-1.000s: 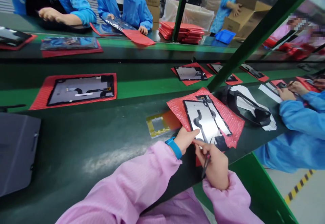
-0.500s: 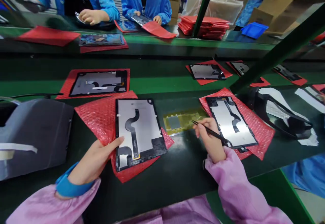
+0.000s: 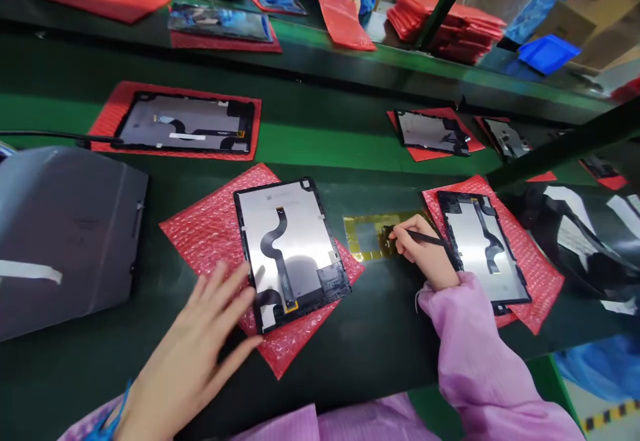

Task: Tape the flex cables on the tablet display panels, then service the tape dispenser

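In front of me a tablet screen panel point(image 3: 300, 264) lies back side up on a red bubble-wrap bag point(image 3: 205, 228), its dark ribbon cable point(image 3: 280, 261) running down the middle. My left hand point(image 3: 205, 334) is open, fingers spread at the panel's lower left edge. With my right hand point(image 3: 417, 248) I grip black tweezers point(image 3: 425, 236). Their tips are at a yellowish film sheet point(image 3: 357, 244) that bears a grey rectangular patch. Whether the tips pinch anything is too small to tell. Just right of this hand lies a second panel point(image 3: 473, 241) on another red bag point(image 3: 545, 288).
A grey plastic case point(image 3: 70, 234) stands at the left. Further panels point(image 3: 195, 114) on red bags line the green strip point(image 3: 320, 134). A slanted green post point(image 3: 565, 138) crosses at the right. Across the bench, co-workers in blue sit near stacked red bags point(image 3: 460, 28).
My left hand has let go of the panel edge and spread open. The panel and its bag have turned slightly. The tweezer tips have come down to the film. The view has tilted downward.
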`<action>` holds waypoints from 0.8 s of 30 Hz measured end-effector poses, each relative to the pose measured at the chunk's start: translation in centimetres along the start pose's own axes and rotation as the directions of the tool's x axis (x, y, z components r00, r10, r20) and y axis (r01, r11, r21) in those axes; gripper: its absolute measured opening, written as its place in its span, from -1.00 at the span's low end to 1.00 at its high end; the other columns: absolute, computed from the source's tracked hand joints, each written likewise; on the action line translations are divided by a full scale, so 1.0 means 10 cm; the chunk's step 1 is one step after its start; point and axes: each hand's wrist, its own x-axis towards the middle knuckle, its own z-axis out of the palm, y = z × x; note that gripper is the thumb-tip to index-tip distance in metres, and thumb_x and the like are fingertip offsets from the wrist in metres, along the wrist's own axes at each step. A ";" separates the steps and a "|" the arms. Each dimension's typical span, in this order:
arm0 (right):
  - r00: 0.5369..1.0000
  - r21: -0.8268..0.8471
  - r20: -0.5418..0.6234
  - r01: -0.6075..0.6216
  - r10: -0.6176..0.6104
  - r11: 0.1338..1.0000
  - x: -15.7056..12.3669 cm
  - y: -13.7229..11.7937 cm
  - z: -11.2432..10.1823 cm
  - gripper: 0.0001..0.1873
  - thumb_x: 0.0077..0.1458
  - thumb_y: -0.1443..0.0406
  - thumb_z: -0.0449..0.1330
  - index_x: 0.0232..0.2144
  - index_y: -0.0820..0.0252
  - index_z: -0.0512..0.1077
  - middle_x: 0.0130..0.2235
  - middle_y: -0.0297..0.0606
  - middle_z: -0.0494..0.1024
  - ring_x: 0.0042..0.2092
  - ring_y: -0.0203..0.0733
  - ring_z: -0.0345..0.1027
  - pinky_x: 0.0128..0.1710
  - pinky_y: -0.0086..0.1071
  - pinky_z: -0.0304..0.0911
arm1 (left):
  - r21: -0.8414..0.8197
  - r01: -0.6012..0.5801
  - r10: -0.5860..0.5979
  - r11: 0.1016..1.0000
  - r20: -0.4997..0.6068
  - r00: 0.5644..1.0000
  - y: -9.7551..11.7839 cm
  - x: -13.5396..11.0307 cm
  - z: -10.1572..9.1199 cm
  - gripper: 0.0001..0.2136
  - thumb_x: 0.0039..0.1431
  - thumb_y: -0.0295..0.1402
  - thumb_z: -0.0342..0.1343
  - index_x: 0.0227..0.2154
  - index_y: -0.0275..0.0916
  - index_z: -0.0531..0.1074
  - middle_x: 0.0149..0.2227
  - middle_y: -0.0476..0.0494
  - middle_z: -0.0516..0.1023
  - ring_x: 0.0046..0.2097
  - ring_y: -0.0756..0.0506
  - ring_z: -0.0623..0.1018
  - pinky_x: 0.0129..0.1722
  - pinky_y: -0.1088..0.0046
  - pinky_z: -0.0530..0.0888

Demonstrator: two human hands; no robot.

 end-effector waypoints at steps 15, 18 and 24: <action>0.958 0.321 0.279 -0.031 -0.063 0.947 -0.72 -0.26 0.62 -0.69 0.22 0.11 0.29 -0.42 0.12 0.31 -0.43 -0.29 0.61 -0.62 -0.38 0.31 -0.76 -0.57 0.01 | -0.022 -0.191 0.191 0.981 0.225 0.955 -0.16 0.04 0.25 -0.50 0.43 -0.13 0.01 0.33 -0.20 0.25 0.31 -0.18 0.42 0.45 -0.19 0.18 0.42 0.12 0.18; 0.906 0.298 0.420 -0.081 -0.054 0.951 -0.90 -0.30 0.86 -0.70 0.24 0.10 0.26 -0.40 0.13 0.32 -0.42 -0.28 0.62 -0.65 -0.41 0.30 -0.76 -0.57 0.09 | -0.053 -0.200 0.207 0.978 0.241 0.948 -0.15 0.03 0.26 -0.49 0.42 -0.22 0.07 0.36 -0.16 0.21 0.29 -0.11 0.46 0.48 -0.19 0.10 0.45 0.08 0.08; 0.921 0.269 0.389 -0.111 -0.003 0.957 -1.01 -0.26 1.03 -0.68 0.23 0.11 0.28 -0.41 0.17 0.33 -0.46 -0.28 0.62 -0.67 -0.45 0.27 -0.72 -0.59 0.16 | -0.059 -0.228 0.235 0.972 0.230 0.944 -0.14 0.03 0.28 -0.51 0.44 -0.28 0.04 0.37 -0.16 0.20 0.31 -0.03 0.43 0.48 -0.21 0.09 0.48 0.10 -0.06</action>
